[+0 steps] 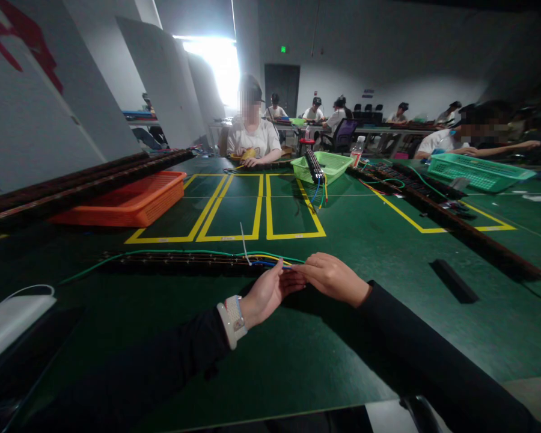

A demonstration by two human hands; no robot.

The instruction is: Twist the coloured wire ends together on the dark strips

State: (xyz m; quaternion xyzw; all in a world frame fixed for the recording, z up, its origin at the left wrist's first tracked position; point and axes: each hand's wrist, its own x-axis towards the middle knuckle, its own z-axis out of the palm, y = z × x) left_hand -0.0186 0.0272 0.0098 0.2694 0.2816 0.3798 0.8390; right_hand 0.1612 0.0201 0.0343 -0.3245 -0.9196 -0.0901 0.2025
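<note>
A long black strip (162,262) lies across the table before me, with a green wire (139,252) running along its top. Near its right end, a yellow wire and a blue wire (262,263) come out beside the green one. A white cable tie (244,246) loops the bundle there, its tail sticking up. My left hand (268,291) is closed around the wires from below, thumb on top. Pinching the same wires just to the right is my right hand (336,276). Both hands cover the wire ends and the strip's right end.
An orange basket (162,198) stands at the left under long dark strips. Farther back is a light green basket (338,162), and a teal basket (478,171) at right. A black bar (454,281) lies right of my hands. Other people sit around.
</note>
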